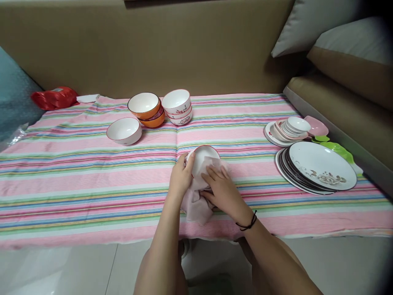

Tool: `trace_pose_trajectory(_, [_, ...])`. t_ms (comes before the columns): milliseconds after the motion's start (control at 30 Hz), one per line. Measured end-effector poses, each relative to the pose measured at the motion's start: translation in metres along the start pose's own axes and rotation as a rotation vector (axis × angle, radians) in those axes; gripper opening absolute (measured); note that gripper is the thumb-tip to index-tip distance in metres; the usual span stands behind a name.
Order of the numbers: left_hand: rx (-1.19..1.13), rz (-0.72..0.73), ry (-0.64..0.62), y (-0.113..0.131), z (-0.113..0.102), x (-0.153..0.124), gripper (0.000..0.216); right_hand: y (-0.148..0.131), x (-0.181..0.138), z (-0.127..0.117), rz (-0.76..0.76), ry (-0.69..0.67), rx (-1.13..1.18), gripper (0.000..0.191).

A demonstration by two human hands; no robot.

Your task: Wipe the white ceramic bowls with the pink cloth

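A white bowl with a red rim (206,152) is tilted toward me near the front middle of the striped cloth. My left hand (181,174) grips its left side, thumb over the rim. Bunched in my right hand (221,186) is a pale pink cloth (198,209), pressed against the inside of the bowl. Part of that cloth hangs below the bowl toward me. A black band circles my right wrist.
Behind the hands stand a white bowl (124,131), stacked orange bowls (144,104) and stacked flower-patterned bowls (177,100). To the right are stacked large plates (319,164), small dishes (296,125) and a green leaf-shaped dish (339,150). A red shiny bundle (55,97) lies far left.
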State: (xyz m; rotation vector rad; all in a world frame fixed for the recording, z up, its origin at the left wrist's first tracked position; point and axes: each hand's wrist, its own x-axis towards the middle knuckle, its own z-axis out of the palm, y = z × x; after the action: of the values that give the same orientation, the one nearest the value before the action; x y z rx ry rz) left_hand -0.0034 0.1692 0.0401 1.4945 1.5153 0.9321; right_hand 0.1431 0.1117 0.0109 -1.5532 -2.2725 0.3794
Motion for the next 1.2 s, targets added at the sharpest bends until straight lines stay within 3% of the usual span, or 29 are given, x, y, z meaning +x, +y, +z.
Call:
trace_pose_trajectory(133, [-0.014,-0.051,0.014,0.000,0.001,0.000,0.050,0.003,0.000,0.000,0.011,0.071,-0.030,0.048])
trace_pose_trajectory(267, [-0.018,-0.041,0.032,-0.001,0.000,0.000,0.047,-0.010,0.001,-0.003,-0.092,0.198,0.137,0.028])
trace_pose_trajectory(433, [-0.013,0.003,0.030,-0.001,0.001,-0.001,0.048,-0.021,0.002,-0.002,-0.029,0.121,0.139,0.009])
trace_pose_trajectory(533, [-0.014,0.034,0.017,0.002,0.001,-0.002,0.047,-0.014,0.004,0.002,-0.011,0.079,0.061,0.022])
trace_pose_trajectory(700, [-0.084,0.045,-0.033,0.007,0.000,-0.004,0.041,0.001,0.007,0.009,0.018,0.126,-0.029,0.049])
trace_pose_trajectory(867, [-0.245,-0.151,-0.105,0.007,-0.004,-0.006,0.047,0.004,0.014,0.001,0.019,0.176,0.135,0.030])
trace_pose_trajectory(1033, [-0.393,-0.205,-0.250,0.006,-0.015,-0.009,0.063,0.005,0.016,-0.007,0.060,0.238,0.344,0.008])
trace_pose_trajectory(1200, [-0.375,-0.264,-0.313,0.008,-0.017,-0.010,0.082,0.008,0.017,-0.011,-0.011,0.257,0.531,0.015])
